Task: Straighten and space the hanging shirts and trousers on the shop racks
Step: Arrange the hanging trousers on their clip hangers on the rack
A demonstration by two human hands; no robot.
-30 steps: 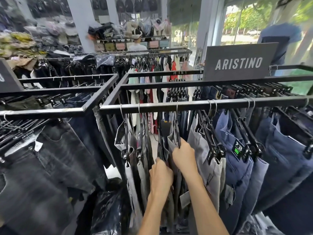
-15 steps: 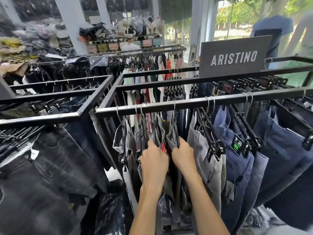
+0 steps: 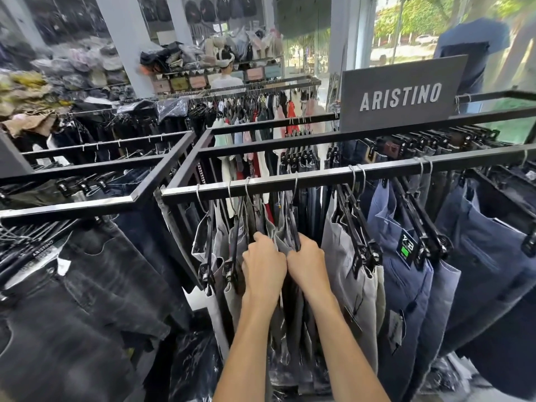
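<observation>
Both hands were at centre frame, side by side and almost touching, knuckles toward the camera. Our left hand (image 3: 264, 268) had its fingers curled into the top of the grey trousers (image 3: 222, 250) bunched at the middle of the front rail (image 3: 377, 173). Our right hand (image 3: 309, 265) was closed round a black clip hanger (image 3: 293, 227) carrying another grey pair; its fingertips were hidden in the cloth. The grey bunch hung tight together from metal hooks, just left of centre on the rail. To the right along the same rail hung light grey trousers (image 3: 348, 274), then blue trousers (image 3: 406, 288), then navy trousers (image 3: 490, 256), with gaps between the groups. Black jeans (image 3: 87, 285) filled the lower left on a neighbouring rack. An ARISTINO sign (image 3: 401, 94) stood on the rack at upper right. A person (image 3: 226, 78) stood far back, upper centre.
</observation>
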